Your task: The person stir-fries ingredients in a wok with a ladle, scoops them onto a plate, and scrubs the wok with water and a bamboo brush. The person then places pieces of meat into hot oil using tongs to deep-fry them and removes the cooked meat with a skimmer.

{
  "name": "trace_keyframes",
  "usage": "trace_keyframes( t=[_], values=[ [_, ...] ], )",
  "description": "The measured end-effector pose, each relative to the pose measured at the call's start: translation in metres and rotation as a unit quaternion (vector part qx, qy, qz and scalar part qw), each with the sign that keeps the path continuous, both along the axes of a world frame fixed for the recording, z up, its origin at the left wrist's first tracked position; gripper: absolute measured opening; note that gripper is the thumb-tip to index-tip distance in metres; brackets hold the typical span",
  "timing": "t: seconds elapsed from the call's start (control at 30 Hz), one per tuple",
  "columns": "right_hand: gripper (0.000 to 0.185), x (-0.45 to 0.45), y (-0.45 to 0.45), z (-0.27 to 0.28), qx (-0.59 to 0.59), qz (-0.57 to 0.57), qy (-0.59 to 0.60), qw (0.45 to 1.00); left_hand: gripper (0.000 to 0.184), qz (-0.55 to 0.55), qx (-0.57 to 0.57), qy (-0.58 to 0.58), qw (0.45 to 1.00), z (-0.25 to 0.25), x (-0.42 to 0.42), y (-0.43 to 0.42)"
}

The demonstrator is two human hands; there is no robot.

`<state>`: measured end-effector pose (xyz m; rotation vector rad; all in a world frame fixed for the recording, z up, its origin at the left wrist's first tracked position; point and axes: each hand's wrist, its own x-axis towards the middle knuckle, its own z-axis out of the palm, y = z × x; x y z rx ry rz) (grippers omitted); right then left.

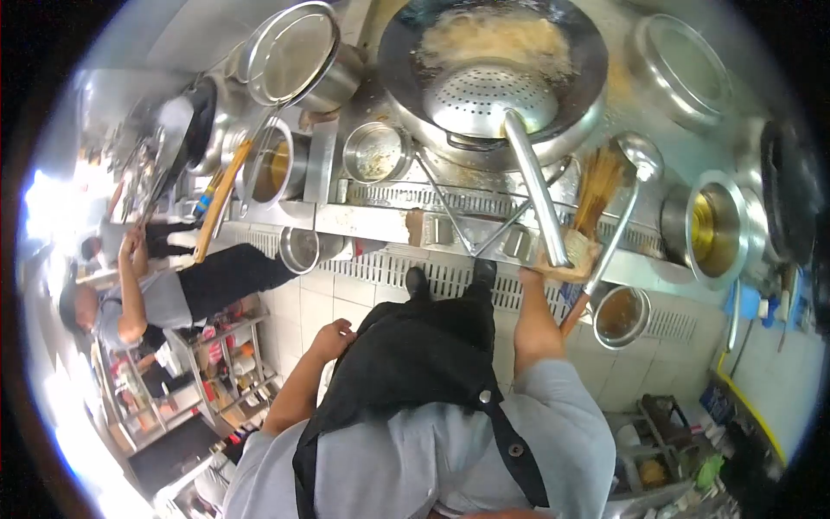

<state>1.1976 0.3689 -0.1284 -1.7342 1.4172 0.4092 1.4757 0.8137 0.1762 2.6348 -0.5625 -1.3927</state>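
Note:
My left hand (332, 340) hangs beside my black apron (415, 355), fingers loosely bent and nothing visible in them. My right hand (530, 276) is at the stove's front edge, its fingers mostly hidden beside a worn block (571, 257); whether it grips anything does not show. Close to it is the metal handle of a large perforated strainer (488, 97). The strainer rests in a big black wok (402, 65), where pale food (493, 39) bubbles in oil. A bamboo brush (598, 186) and a long-handled ladle (640, 156) lie to the right of that handle.
Metal pots with oil stand right (718, 229) and left (272, 169). A small steel bowl (373, 154) sits left of the wok. A pot of brownish liquid (621, 316) hangs off the front edge. Another person (147, 298) stands at left, near shelving (203, 381).

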Motion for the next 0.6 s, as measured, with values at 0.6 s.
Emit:
trace_keyframes(
  t=[0.6],
  values=[
    [0.073, 0.008, 0.015, 0.438, -0.449, -0.01, -0.245, 0.859, 0.063, 0.401, -0.572, 0.213, 0.684, 0.056, 0.194, -0.076]
  ],
)
